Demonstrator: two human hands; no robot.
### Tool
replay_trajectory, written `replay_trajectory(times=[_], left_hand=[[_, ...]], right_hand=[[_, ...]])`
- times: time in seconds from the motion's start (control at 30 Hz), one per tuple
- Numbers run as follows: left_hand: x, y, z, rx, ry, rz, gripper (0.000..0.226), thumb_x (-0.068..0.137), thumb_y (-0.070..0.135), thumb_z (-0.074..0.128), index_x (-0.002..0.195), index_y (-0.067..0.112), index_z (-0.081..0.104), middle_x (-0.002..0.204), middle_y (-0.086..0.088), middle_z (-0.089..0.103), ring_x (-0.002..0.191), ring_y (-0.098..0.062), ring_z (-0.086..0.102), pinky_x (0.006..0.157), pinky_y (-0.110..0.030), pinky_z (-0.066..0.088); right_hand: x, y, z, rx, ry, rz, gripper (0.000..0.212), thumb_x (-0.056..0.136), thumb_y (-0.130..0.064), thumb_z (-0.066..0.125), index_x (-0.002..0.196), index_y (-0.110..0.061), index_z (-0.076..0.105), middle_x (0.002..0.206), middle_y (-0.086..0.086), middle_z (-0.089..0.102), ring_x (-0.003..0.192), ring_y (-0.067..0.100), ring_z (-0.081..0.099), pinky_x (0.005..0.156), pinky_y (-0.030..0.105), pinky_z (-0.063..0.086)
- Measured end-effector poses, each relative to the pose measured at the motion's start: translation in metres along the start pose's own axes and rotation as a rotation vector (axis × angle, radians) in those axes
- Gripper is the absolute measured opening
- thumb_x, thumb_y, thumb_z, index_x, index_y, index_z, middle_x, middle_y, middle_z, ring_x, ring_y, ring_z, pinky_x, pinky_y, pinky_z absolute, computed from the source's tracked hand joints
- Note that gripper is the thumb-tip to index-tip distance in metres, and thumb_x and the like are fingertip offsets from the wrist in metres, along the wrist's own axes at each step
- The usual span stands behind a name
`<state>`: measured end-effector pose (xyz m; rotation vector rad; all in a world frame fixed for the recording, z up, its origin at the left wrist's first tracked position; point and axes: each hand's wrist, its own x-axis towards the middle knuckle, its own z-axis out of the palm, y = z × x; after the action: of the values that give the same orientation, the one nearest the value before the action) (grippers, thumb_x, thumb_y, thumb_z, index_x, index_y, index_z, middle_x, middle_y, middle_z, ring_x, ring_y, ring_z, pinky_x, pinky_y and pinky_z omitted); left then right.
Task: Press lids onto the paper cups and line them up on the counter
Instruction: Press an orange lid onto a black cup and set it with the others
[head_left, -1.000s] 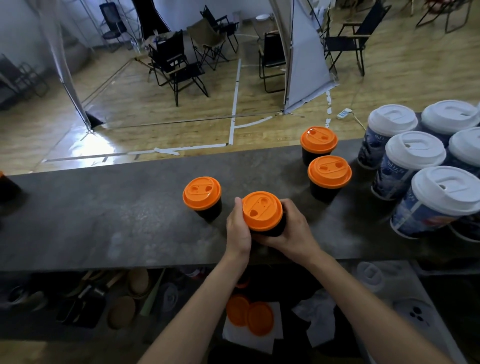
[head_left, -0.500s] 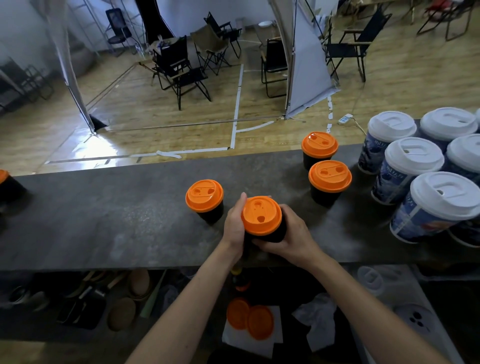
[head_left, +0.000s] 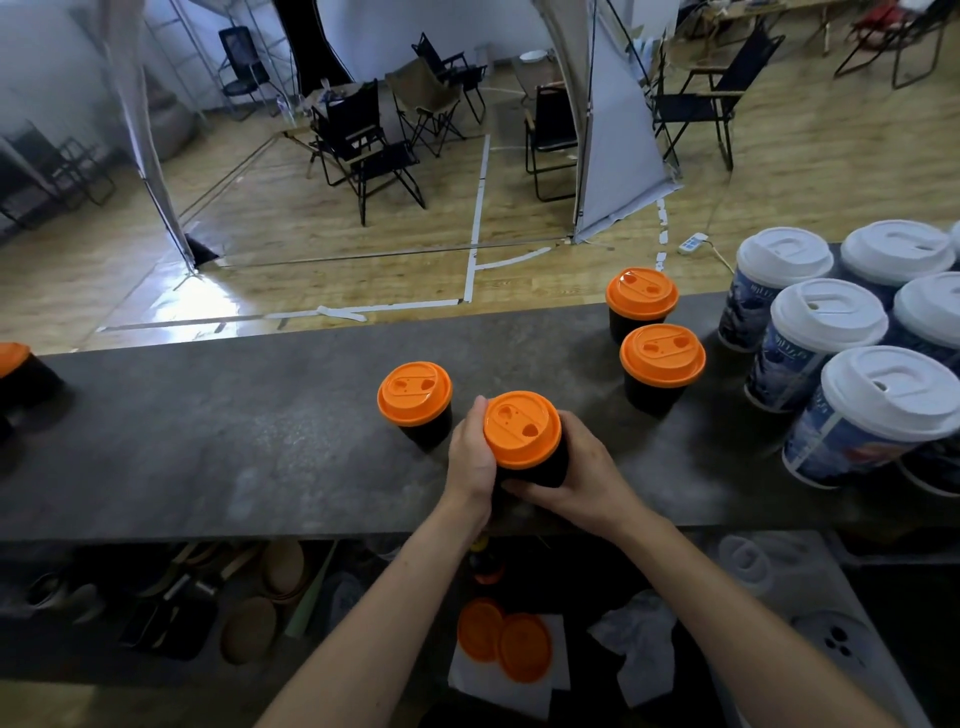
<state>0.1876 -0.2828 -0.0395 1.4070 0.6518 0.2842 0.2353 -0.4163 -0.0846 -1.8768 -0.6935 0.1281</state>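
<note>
two hands close round one black cup (head_left: 557, 464) at the near edge of the counter (head_left: 234, 431). the left hand (head_left: 470, 457) wraps its left side, thumb up by the rim. the right hand (head_left: 582, 473) curls round its right side and lower body. its orange lid (head_left: 522, 428) sits on top and looks level all round.

little has changed in the past second: the cup has barely shifted and both hands keep their hold. the lid is probably pressed home, which would leave only the setting of this cup into line. the fingers hide whether its base touches the counter.

just far-left of the thumb stands a lidded neighbour (head_left: 414, 395). a pair of cups (head_left: 662, 356), one behind the other, stands to the right. a cut-off cup (head_left: 13, 358) shows at the far left edge. the row still looks loose.

taller white-lidded cups (head_left: 826, 317) crowd the right end of the grey, mottled counter. below its near edge, spare lids (head_left: 504, 642) lie on a white napkin (head_left: 498, 688).

beyond the counter is a wood floor with white tape lines, black chairs (head_left: 363, 140) and a white panel (head_left: 613, 156).
</note>
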Motion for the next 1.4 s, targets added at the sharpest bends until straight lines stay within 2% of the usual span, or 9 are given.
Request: replay_trajectory(times=[0.1,0.23,0.4,0.6,0.8,1.03,1.17,1.3,1.4], left_hand=[[-0.004,-0.005,0.004,-0.011,0.045,-0.014,0.047,0.110,0.039,0.037,0.095,0.010,0.072,0.096,-0.006,0.075,0.092,-0.015,0.069,0.082,-0.026,0.049],[0.007,0.003,-0.002,0.016,-0.135,-0.036,0.057,0.109,0.043,0.037,0.083,0.018,0.081,0.098,-0.007,0.079,0.099,-0.019,0.073,0.096,-0.035,0.052],[-0.002,-0.002,0.004,0.018,-0.020,0.038,0.048,0.111,0.033,0.036,0.083,0.020,0.073,0.076,0.010,0.077,0.076,0.000,0.071,0.073,-0.016,0.050],[0.007,-0.002,-0.001,0.029,-0.183,-0.025,0.058,0.107,0.049,0.034,0.107,0.011,0.079,0.111,-0.007,0.078,0.112,-0.020,0.070,0.103,-0.036,0.047],[-0.009,-0.009,0.007,-0.019,0.001,0.050,0.049,0.111,0.033,0.034,0.085,0.019,0.073,0.077,0.012,0.077,0.077,0.003,0.071,0.070,-0.010,0.050],[-0.002,0.003,0.004,-0.006,-0.039,0.006,0.050,0.110,0.036,0.036,0.082,0.020,0.075,0.080,0.007,0.078,0.083,-0.006,0.071,0.082,-0.026,0.048],[-0.009,-0.002,0.010,-0.017,-0.004,0.019,0.050,0.111,0.035,0.035,0.083,0.017,0.074,0.078,0.007,0.077,0.077,-0.001,0.071,0.078,-0.024,0.049],[-0.004,0.002,0.010,0.018,-0.105,-0.055,0.057,0.109,0.044,0.032,0.099,0.012,0.078,0.102,-0.004,0.079,0.101,-0.014,0.073,0.093,-0.029,0.050],[-0.004,0.002,0.005,-0.033,0.013,-0.046,0.047,0.108,0.039,0.041,0.093,0.013,0.077,0.100,-0.007,0.078,0.102,-0.021,0.070,0.096,-0.034,0.051]], right_hand=[[0.001,-0.001,0.001,0.007,0.029,0.019,0.087,0.059,-0.049,0.096,0.130,-0.025,0.051,0.127,-0.012,0.061,0.119,0.002,0.058,0.100,0.027,0.050],[0.001,0.003,-0.005,0.028,0.010,0.025,0.083,0.062,-0.048,0.092,0.132,-0.023,0.056,0.127,-0.009,0.065,0.120,0.005,0.060,0.102,0.039,0.051],[0.001,0.002,0.000,0.009,-0.011,0.013,0.098,0.056,-0.060,0.092,0.137,-0.024,0.049,0.130,-0.010,0.059,0.122,0.004,0.057,0.101,0.033,0.051],[0.002,0.006,-0.005,0.053,-0.037,0.031,0.090,0.062,-0.053,0.090,0.139,-0.022,0.054,0.132,-0.010,0.063,0.125,0.001,0.058,0.105,0.037,0.050],[0.002,0.005,-0.002,0.040,-0.014,0.027,0.091,0.055,-0.053,0.096,0.130,-0.028,0.050,0.126,-0.016,0.059,0.118,-0.005,0.056,0.097,0.017,0.045],[0.003,0.005,-0.007,0.058,-0.064,0.011,0.080,0.067,-0.053,0.087,0.135,-0.027,0.054,0.130,-0.012,0.063,0.124,0.003,0.058,0.104,0.030,0.048],[0.001,0.004,-0.004,0.058,-0.012,0.026,0.089,0.056,-0.050,0.096,0.129,-0.028,0.052,0.124,-0.015,0.060,0.117,0.000,0.059,0.096,0.019,0.047],[0.003,0.007,-0.010,0.090,0.000,0.042,0.085,0.059,-0.036,0.099,0.132,-0.026,0.057,0.126,-0.013,0.066,0.118,-0.002,0.061,0.101,0.023,0.049],[0.003,0.005,-0.012,0.101,-0.061,0.025,0.085,0.066,-0.031,0.096,0.138,-0.024,0.054,0.132,-0.013,0.065,0.124,-0.001,0.058,0.107,0.025,0.046]])
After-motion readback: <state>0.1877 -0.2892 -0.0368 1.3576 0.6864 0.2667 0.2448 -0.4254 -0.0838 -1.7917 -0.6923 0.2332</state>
